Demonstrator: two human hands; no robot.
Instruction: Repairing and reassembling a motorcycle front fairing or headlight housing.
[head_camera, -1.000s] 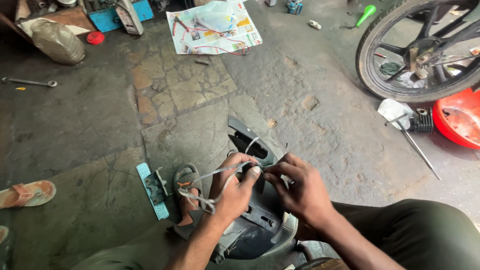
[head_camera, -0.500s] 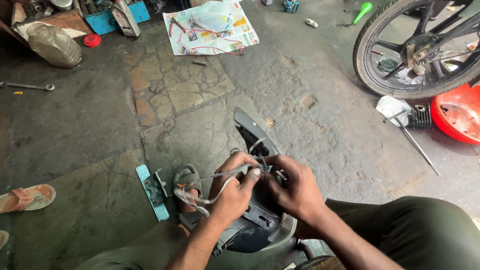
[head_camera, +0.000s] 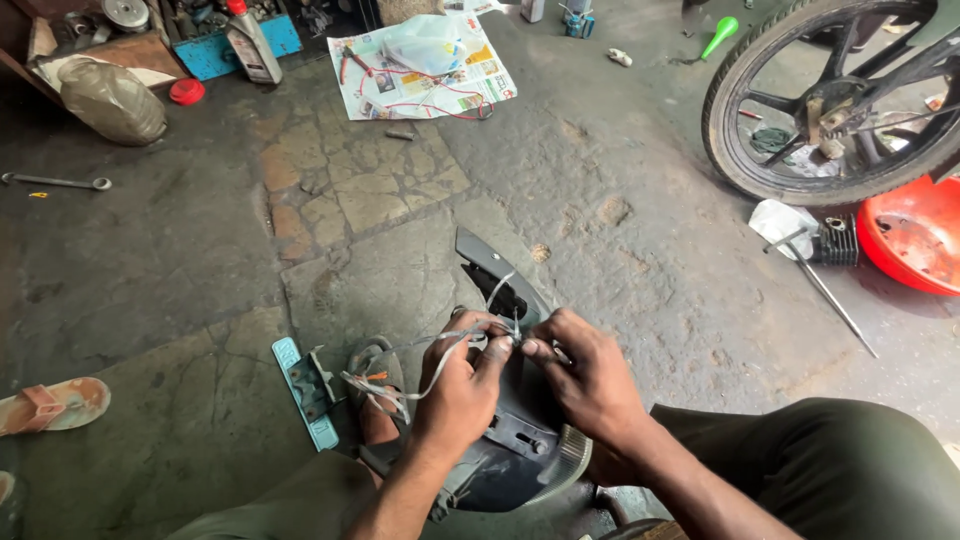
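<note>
**Wire work on a dark plastic housing**

On the floor, between the knees: dark plastic housing, curved, hard, glossy. Left hand and right hand meet above it, each grip pinching thin grey wires, limp and looping toward a light-blue bracket. Best practice, by judgement: hold strands taut and close to the join, fingertips steady. Nearby: spoked wheel, red bowl, steel wrench, rough stained concrete.
</note>
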